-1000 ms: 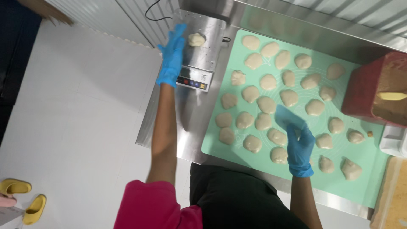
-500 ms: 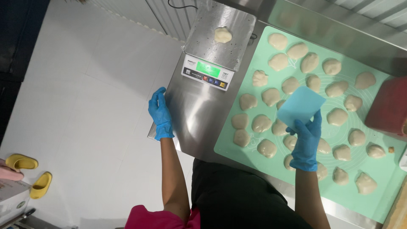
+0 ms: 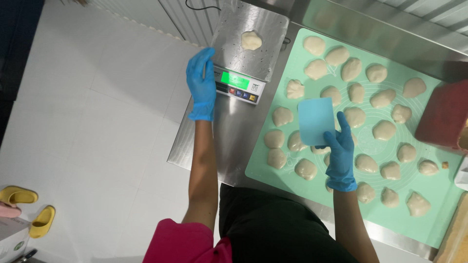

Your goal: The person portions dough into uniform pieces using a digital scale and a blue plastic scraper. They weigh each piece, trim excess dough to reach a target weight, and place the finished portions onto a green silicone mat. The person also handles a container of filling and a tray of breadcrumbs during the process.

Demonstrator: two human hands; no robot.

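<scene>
A digital kitchen scale (image 3: 242, 86) with a steel platform stands on the steel table (image 3: 229, 141), and one dough piece (image 3: 251, 40) lies on the platform. My left hand (image 3: 202, 84), in a blue glove, hovers flat at the scale's left edge with nothing in it. My right hand (image 3: 340, 154), also gloved, grips a light blue plastic scraper (image 3: 316, 120) above the mint green silicone mat (image 3: 429, 204). Several portioned dough pieces (image 3: 282, 116) lie in rows on the mat.
A dark red container (image 3: 444, 119) stands at the mat's right edge. White tiled floor (image 3: 97, 136) lies left of the table, with yellow slippers (image 3: 29, 207) at the lower left. A wooden board edge (image 3: 456, 238) shows at bottom right.
My left hand left the dough on the scale, dropped to the table's left edge, then rose beside the scale. My right hand lifted the scraper off the mat.
</scene>
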